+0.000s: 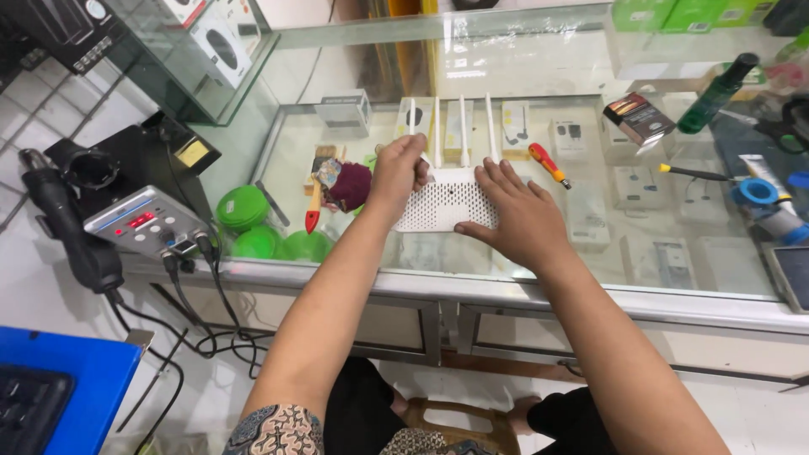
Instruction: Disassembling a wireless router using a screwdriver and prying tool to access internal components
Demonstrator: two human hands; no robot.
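A white router (444,205) lies flat on the glass counter (691,286), in the middle of the frame, with four white antennas standing up from its far edge. My left hand (398,173) is closed around the leftmost antenna (411,115), thumb and fingers pinching it near its base. My right hand (514,212) lies flat and spread on the right part of the router, all five fingers apart, palm down, holding nothing.

Left of the router, just beyond my left hand, sits one dark red cloth (350,185), and beside it one brush (313,211) with a red tip pointing toward me. Further left, three green round lids (243,206) cluster under the glass at the counter's corner. To the upper right of the router lies one screwdriver (548,163) with a red and yellow handle, near my right fingertips but apart from them.

At the right side of the frame I count one green bottle (716,94) tilted on the glass, one small dark box (639,117) left of it, one thin tool with a yellow tip (691,173), and one blue tape roll (756,192). Inside the case, under the glass, lie several white packets; I cannot count them surely.

At the left of the frame stands one grey station (139,221) with a red display, with one black hot-air handle (63,223) beside it and black cables hanging down. One blue surface (67,379) fills the lower left corner.
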